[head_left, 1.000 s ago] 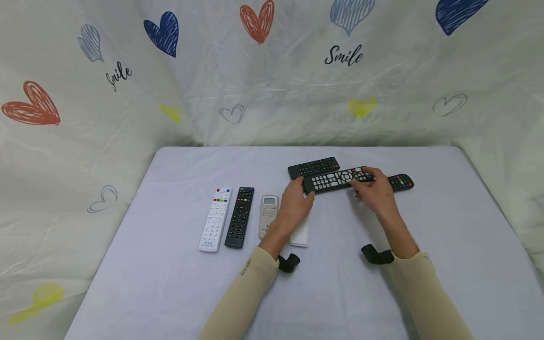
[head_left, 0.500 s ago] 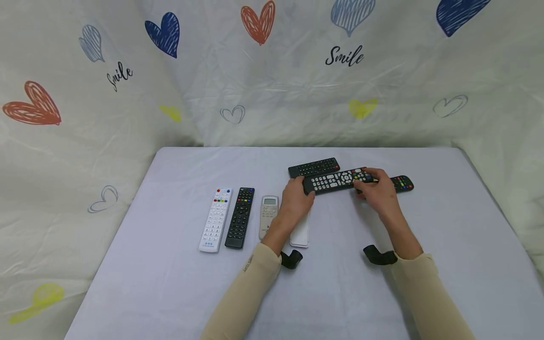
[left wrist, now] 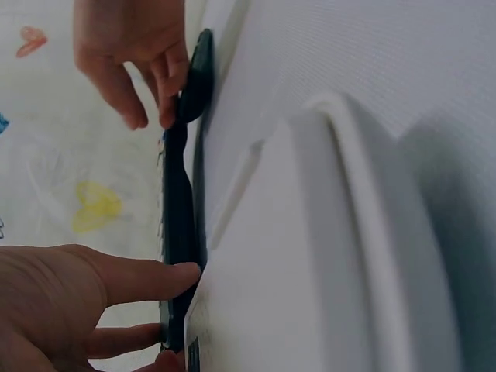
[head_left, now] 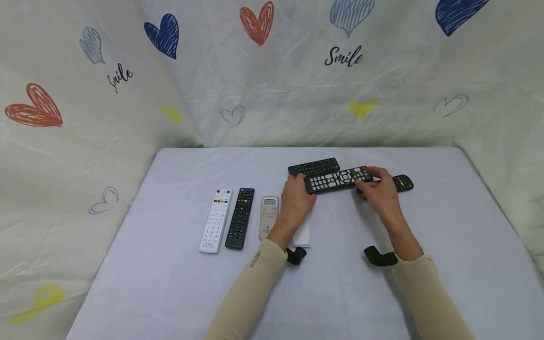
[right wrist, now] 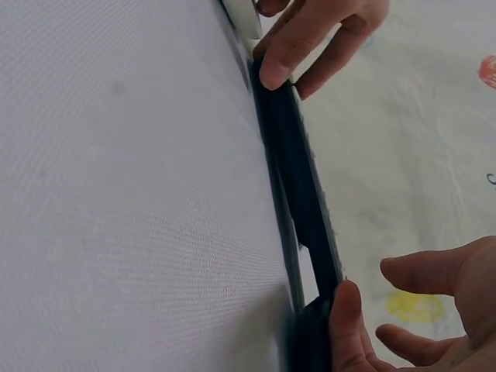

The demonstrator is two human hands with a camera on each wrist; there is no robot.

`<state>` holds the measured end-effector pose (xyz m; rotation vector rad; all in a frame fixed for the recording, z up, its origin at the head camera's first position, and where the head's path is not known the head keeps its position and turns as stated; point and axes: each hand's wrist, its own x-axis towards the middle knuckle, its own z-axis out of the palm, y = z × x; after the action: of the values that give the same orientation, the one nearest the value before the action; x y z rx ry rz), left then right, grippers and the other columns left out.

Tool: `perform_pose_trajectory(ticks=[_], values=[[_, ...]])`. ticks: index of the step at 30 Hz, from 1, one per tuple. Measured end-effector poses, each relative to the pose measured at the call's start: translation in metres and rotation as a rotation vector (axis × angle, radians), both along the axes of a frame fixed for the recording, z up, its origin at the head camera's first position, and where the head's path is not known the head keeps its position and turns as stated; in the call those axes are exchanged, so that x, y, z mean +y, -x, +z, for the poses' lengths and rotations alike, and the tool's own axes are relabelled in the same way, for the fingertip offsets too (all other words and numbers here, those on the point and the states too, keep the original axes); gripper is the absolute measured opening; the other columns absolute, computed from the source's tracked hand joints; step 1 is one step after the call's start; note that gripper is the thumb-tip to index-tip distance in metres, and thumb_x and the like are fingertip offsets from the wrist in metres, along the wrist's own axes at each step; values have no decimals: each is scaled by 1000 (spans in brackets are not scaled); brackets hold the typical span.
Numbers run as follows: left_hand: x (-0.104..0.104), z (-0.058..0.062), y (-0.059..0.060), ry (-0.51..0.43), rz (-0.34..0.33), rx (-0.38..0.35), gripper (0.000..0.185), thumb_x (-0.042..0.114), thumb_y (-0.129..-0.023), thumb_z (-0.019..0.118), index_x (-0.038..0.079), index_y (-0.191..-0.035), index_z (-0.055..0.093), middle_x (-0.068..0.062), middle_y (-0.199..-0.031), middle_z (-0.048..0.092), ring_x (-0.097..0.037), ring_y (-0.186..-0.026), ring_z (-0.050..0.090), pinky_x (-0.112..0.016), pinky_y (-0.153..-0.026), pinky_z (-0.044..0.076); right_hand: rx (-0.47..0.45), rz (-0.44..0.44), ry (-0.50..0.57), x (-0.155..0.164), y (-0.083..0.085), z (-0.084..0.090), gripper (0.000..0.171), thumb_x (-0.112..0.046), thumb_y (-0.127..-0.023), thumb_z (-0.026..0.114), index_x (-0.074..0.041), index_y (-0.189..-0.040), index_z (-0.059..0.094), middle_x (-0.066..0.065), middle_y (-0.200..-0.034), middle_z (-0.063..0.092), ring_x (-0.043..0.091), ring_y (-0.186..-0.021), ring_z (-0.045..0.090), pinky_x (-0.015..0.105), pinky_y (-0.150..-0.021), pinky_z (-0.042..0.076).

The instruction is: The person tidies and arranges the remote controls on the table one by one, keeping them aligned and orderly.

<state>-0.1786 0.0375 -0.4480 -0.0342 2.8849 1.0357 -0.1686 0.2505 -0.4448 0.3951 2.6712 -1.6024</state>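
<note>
In the head view, a black remote control (head_left: 337, 180) with white buttons lies crosswise between my two hands. My left hand (head_left: 297, 198) pinches its left end, thumb at the near edge, as the left wrist view also shows with the thumb (left wrist: 151, 280) against its side. My right hand (head_left: 382, 192) holds its right end between thumb and fingers. Under and beyond that hand, the end of another black remote (head_left: 403, 183) with coloured buttons shows; the rest is hidden. Just behind the held remote lies a further black remote (head_left: 313, 166).
To the left lie a white remote (head_left: 215, 220), a slim black remote (head_left: 240, 218) and a beige remote (head_left: 268, 217) with a small screen. A white remote-like thing (head_left: 302, 236) is partly covered by my left forearm. All are on the white-covered table (head_left: 161, 283).
My left hand and forearm have shifted slightly right, and the held remote a little with them. The white thing under the left forearm has slid slightly right too. My right hand has barely moved.
</note>
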Motion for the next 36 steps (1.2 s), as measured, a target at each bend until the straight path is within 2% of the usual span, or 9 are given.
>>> perform_pose_trajectory(ticks=[5, 10, 13, 18, 22, 26, 30, 33, 36], values=[[1, -4, 0, 65, -9, 62, 61, 15, -88, 83, 9, -144, 60, -16, -133, 62, -25, -119, 65, -39, -97, 59, 14, 1, 2, 1, -1, 1, 69, -16, -103, 64, 2, -160, 29, 31, -145, 56, -6, -64, 64, 17, -67, 58], [-1, -4, -1, 41, -18, 101, 58, 19, -89, 83, 12, -143, 62, -13, -130, 63, -24, -118, 66, -38, -98, 60, 25, -9, 12, 2, -1, 0, 67, -12, -103, 63, 1, -159, 29, 28, -154, 46, -7, -68, 63, 20, -69, 60], [-2, -3, 0, 12, -15, 110, 58, 20, -88, 84, 15, -142, 63, -12, -130, 64, -23, -119, 66, -38, -100, 59, 35, -19, 24, 4, -1, 0, 66, -12, -103, 63, 2, -159, 30, 26, -159, 40, -7, -70, 62, 19, -70, 60], [-3, -1, 0, -41, -15, 102, 59, 21, -88, 85, 17, -143, 64, -12, -133, 63, -26, -121, 67, -37, -103, 57, 58, -33, 11, 6, -1, -1, 66, -14, -103, 64, 1, -158, 32, 24, -158, 40, -7, -68, 63, 15, -67, 58], [-3, 1, 1, -114, -18, 95, 60, 20, -87, 86, 17, -143, 64, -13, -135, 62, -29, -121, 68, -37, -102, 58, 75, -51, -4, 7, -1, -1, 65, -15, -103, 64, -2, -159, 33, 21, -159, 38, -10, -75, 59, 13, -67, 58], [-3, 0, 1, -178, -24, 96, 60, 18, -86, 86, 15, -142, 64, -14, -133, 62, -24, -112, 70, -33, -94, 59, 98, -71, -3, 8, -3, 0, 65, -17, -103, 62, -7, -160, 32, 18, -160, 36, -10, -82, 56, 9, -70, 57], [-4, -1, 0, -213, -35, 94, 59, 18, -86, 87, 13, -140, 65, -14, -128, 61, -19, -103, 69, -24, -82, 57, 141, -80, 48, 9, -4, 0, 66, -19, -104, 61, -9, -161, 29, 18, -161, 34, -9, -83, 60, 7, -75, 55], [-4, -2, -1, -249, -40, 90, 59, 17, -85, 88, 12, -139, 65, -13, -126, 61, -19, -103, 70, -19, -80, 57, 176, -89, 100, 10, -4, -1, 66, -19, -104, 62, -10, -161, 29, 16, -160, 34, -7, -86, 63, 7, -78, 56], [-3, -4, -3, -296, -47, 89, 59, 16, -84, 89, 12, -138, 66, -13, -126, 60, -19, -103, 71, -16, -79, 57, 206, -110, 148, 10, -4, -2, 66, -16, -103, 63, -12, -160, 30, 9, -154, 36, -6, -91, 63, 8, -80, 56]])
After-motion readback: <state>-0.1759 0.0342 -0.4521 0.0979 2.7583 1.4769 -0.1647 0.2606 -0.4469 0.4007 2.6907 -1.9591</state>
